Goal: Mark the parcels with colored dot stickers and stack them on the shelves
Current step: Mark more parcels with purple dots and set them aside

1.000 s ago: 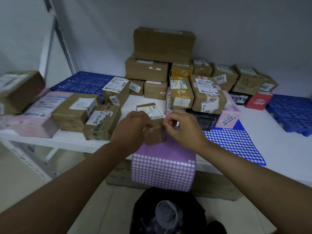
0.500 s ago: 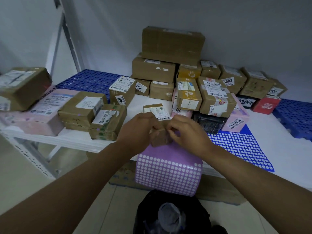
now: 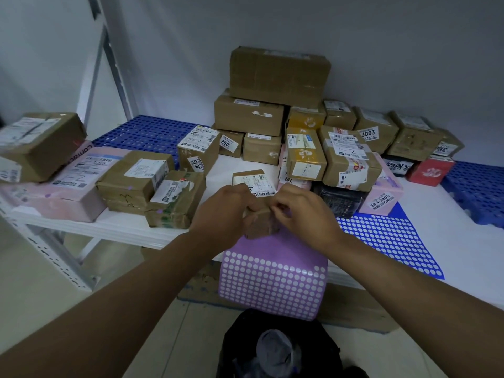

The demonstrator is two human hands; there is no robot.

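Note:
A small brown parcel (image 3: 260, 223) with a white barcode label sits at the shelf's front edge, between both hands. My left hand (image 3: 222, 211) grips its left side. My right hand (image 3: 302, 212) has curled fingers at the parcel's right front, fingertips pressed on the cardboard; what they pinch is hidden. A purple dot-sticker sheet (image 3: 272, 279) hangs over the shelf edge just below the parcel. A blue dot-sticker sheet (image 3: 392, 241) lies flat to the right.
Marked parcels (image 3: 136, 184) and a pink box (image 3: 73, 186) lie on the white shelf (image 3: 463, 263) at left. A stack of brown boxes (image 3: 278, 75) stands at the back. Blue grid mats (image 3: 480, 189) flank the pile. A black bag (image 3: 278, 347) sits on the floor below.
The view has drifted slightly, so everything sits a little further right. Both hands stay on the small parcel, the right fingers working at its front.

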